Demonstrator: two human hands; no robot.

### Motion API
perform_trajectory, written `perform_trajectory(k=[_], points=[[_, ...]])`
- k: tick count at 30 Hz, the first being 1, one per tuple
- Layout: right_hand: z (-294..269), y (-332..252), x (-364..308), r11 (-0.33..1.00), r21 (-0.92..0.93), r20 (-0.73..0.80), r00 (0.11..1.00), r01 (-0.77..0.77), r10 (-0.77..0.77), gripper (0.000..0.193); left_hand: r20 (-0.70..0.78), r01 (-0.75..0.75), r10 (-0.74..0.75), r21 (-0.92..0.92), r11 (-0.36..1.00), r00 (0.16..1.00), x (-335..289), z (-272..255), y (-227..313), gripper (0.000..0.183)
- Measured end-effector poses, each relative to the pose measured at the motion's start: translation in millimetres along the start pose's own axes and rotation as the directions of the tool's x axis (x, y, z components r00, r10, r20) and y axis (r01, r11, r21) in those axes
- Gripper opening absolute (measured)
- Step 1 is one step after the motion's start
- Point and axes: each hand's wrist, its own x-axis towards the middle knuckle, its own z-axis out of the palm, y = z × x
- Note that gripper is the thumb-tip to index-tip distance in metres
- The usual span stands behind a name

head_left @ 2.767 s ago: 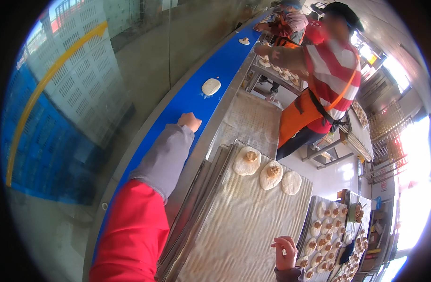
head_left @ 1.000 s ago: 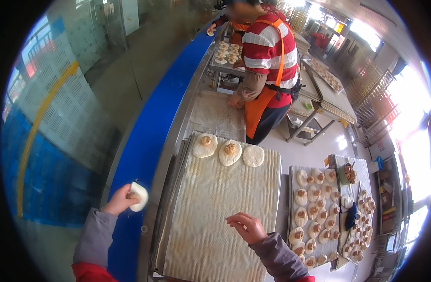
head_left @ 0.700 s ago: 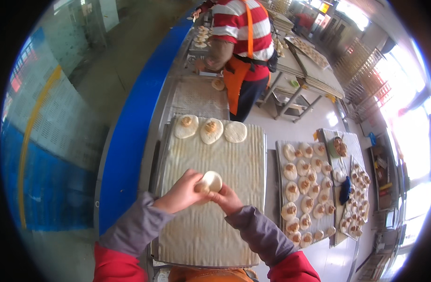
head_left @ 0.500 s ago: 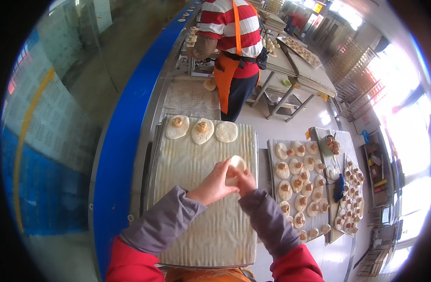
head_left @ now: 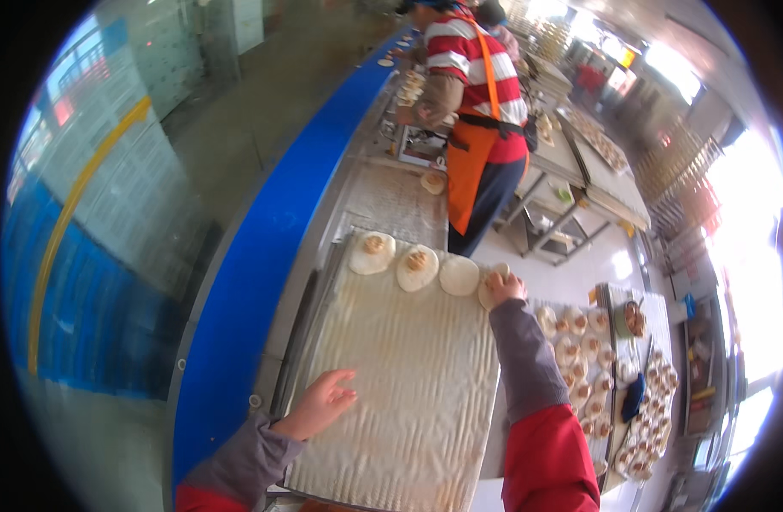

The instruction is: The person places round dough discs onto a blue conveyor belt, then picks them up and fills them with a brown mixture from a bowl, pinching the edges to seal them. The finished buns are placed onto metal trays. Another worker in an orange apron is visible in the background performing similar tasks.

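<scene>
Down the left of the frame I see a blue conveyor belt [head_left: 238, 290] curving toward the top, with blue crates [head_left: 93, 316] and pale crates [head_left: 135, 179] beyond it and a yellow strip [head_left: 78, 192] running across them. At upper centre I make out a co-worker [head_left: 506, 111] in a striped top and orange apron [head_left: 468, 166]. Toward the right I see a green pot [head_left: 622, 322], a dark blue item [head_left: 634, 397] below it, and a bright window [head_left: 750, 247].

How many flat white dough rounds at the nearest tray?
4, in a row: two brown-topped rounds at left, a plain round, a fourth round partly hidden by the bare right hand.
</scene>
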Motion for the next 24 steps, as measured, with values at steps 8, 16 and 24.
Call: perform_trajectory(k=[8,16,24], points=[[7.9,27.8,14.2,0.976,0.129,0.012,0.984,0.173,-0.176,0.057,-0.169,0.049,-0.078,-0.171,0.984,0.983,-64.2,-52.2,-13.6,0.044],[-41.2,-25.3,-37.5,0.826,-0.163,-0.156,0.813,0.539,-0.561,0.045,-0.222,0.076,-0.112,-0.167,0.983,0.968,-101.7,-73.2,-22.7,0.039],[-34.9,-23.5,-18.9,0.903,-0.189,-0.127,0.902,0.387,-0.413,0.031,-0.196,0.149,-0.192,-0.214,0.965,0.962,-116.8,-67.7,-24.5,0.034]])
